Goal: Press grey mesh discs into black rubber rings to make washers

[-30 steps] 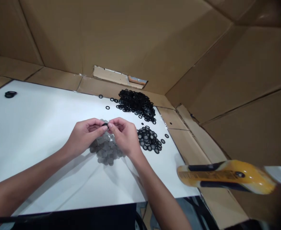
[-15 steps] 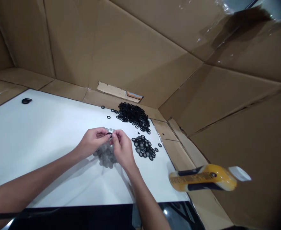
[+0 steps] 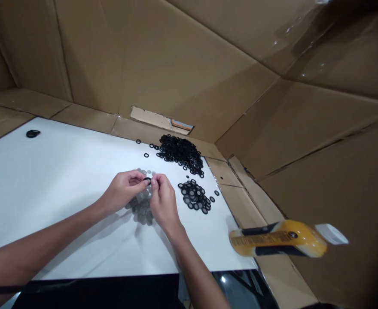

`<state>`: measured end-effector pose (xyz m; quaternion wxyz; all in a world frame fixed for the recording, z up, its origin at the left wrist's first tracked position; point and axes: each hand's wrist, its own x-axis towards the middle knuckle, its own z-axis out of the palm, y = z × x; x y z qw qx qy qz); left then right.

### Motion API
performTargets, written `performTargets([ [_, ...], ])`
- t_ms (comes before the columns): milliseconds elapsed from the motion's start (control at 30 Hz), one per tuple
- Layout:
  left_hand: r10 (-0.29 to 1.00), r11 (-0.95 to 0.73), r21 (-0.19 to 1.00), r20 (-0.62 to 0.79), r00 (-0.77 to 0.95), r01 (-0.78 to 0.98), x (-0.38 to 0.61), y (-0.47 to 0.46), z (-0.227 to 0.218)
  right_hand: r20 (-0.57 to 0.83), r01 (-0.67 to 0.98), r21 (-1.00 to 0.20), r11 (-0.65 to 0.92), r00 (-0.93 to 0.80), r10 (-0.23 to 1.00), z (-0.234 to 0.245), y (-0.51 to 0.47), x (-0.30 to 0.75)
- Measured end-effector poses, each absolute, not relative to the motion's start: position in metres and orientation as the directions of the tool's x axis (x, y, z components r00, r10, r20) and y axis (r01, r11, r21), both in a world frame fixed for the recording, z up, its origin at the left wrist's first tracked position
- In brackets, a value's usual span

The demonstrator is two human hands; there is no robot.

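Observation:
Between my hands, above the white table, is a small black rubber ring. My left hand pinches it from the left with thumb and fingers. At its right edge my right hand is closed, thumb and fingertips pressed together; whether a small disc is between them is too small to tell. Under the hands lies a loose pile of grey mesh discs, partly covered by the right hand. Right of it sits a heap of black rings with grey discs in them. A larger heap of black rings lies behind.
A bottle of yellow liquid with a white cap stands at the right edge of the white table. Some black rings lie at the far left corner. Cardboard walls enclose the back and right side.
The view has shifted slightly. Both hands stay together at the black ring, with only tiny finger movement; the piles look the same.

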<state>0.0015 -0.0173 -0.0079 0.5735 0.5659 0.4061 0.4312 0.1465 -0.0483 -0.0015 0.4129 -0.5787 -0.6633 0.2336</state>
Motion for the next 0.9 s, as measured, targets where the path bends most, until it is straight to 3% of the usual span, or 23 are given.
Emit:
performTargets([
  [533,0.964,0.011,1.0,-0.017,0.264,0.022,0.002,-0.018,-0.009,0.265,0.619,-0.76,0.198,0.017,0.964,-0.004,-0.048,0.147],
  [600,0.967,0.017,0.999,-0.027,0.254,0.041,0.002,-0.018,-0.009,0.238,0.715,-0.684,0.142,0.034,0.971,0.002,-0.046,0.159],
  [667,0.971,0.019,0.998,-0.031,0.237,0.053,0.002,-0.018,-0.009,0.181,0.855,-0.519,-0.001,0.111,0.977,0.009,-0.043,0.185],
  [900,0.983,0.0,1.0,-0.002,0.184,0.01,0.002,-0.017,-0.01,0.027,0.911,-0.219,-0.349,0.363,0.931,0.012,-0.027,0.299],
])
